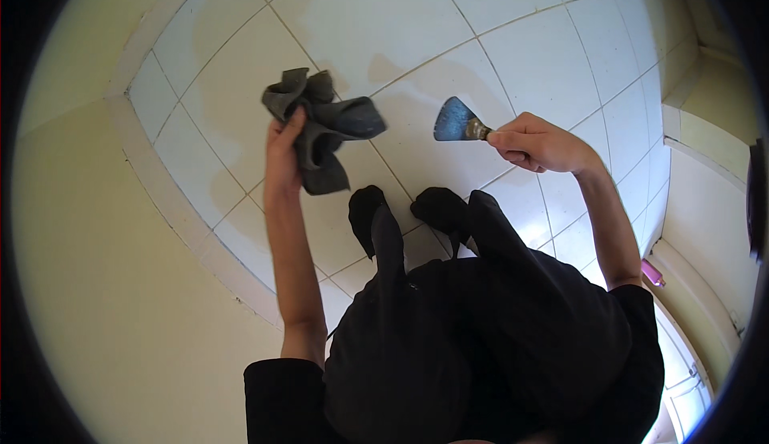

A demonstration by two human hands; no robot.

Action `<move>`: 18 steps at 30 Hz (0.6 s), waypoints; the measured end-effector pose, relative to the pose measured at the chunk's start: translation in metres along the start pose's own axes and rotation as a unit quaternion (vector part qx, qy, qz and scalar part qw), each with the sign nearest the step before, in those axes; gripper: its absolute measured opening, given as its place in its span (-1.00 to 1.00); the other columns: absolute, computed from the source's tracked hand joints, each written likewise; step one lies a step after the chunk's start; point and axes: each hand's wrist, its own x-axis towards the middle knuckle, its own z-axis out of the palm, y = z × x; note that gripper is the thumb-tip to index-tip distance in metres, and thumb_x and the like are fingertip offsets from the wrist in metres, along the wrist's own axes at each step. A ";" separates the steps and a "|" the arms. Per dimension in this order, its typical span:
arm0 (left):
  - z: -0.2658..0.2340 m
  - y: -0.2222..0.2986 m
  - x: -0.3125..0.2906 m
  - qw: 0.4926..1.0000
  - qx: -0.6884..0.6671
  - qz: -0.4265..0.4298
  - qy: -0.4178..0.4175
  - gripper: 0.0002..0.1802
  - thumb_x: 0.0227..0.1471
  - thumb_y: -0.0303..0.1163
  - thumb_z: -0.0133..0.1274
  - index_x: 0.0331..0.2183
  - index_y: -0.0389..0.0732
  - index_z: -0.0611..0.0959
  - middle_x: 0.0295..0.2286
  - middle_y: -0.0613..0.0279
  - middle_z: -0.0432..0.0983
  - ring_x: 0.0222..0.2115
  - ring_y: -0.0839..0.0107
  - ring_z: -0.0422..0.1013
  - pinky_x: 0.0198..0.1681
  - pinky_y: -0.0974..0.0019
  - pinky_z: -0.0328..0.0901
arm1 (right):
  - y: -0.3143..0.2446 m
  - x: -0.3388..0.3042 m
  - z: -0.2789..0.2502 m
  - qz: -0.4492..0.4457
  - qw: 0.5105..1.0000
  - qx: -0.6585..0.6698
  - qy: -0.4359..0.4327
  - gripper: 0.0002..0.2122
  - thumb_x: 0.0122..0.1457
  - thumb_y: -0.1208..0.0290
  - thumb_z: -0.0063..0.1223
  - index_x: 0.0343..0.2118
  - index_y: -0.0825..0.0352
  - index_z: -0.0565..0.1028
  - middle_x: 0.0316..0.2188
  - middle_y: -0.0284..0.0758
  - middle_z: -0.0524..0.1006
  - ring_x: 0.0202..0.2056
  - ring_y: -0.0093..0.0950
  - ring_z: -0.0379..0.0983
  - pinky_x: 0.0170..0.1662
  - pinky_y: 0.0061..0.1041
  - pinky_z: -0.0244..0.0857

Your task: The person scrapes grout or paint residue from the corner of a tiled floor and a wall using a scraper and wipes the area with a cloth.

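Observation:
My left hand is closed around a crumpled dark grey cloth. Folds of it stick up and out, and one end hangs down past my wrist. In my right hand is a scraper with a fan-shaped, bluish, speckled blade. My fingers wrap its handle, which they mostly hide, and the blade points left toward the cloth. Both things are held above the floor, apart from each other. My feet in black are on the tiles below, between my two hands.
White floor tiles with dark joints spread ahead. On the left a cream wall meets the floor along a skirting strip. To the right stand a pale ledge and a small pink bottle or tube.

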 end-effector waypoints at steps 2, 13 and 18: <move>0.012 -0.010 -0.009 0.998 -0.040 -0.032 -0.041 -0.68 0.14 -0.38 0.07 -0.09 -0.34 0.54 -0.25 0.15 0.58 -0.31 0.41 0.53 -0.26 0.36 0.45 | -0.007 0.007 0.006 -0.016 1.000 -0.012 0.003 -0.51 0.34 0.13 -0.17 -0.76 0.17 0.19 -0.82 -0.60 0.09 -0.75 -0.74 -0.06 -0.69 -0.62 -0.15; 0.090 -0.037 -0.019 0.993 0.049 0.040 -0.097 -0.85 0.10 -0.49 0.10 -0.26 -0.31 0.63 -0.38 0.34 0.59 -0.37 0.59 0.46 -0.27 0.43 0.36 | -0.015 0.031 0.041 -0.069 0.984 -0.120 0.109 -0.55 0.34 0.20 -0.14 -0.72 0.27 0.24 -0.77 -0.56 0.11 -0.68 -0.70 -0.05 -0.62 -0.56 -0.12; 0.079 -0.032 -0.026 0.986 0.117 0.058 -0.103 -0.82 0.08 -0.48 0.13 -0.24 -0.32 0.62 -0.39 0.32 0.59 -0.38 0.60 0.45 -0.28 0.44 0.35 | -0.015 0.025 0.046 -0.083 0.989 -0.055 0.113 -0.59 0.33 0.27 -0.13 -0.70 0.28 0.28 -0.77 -0.59 0.12 -0.68 -0.74 -0.03 -0.62 -0.61 -0.11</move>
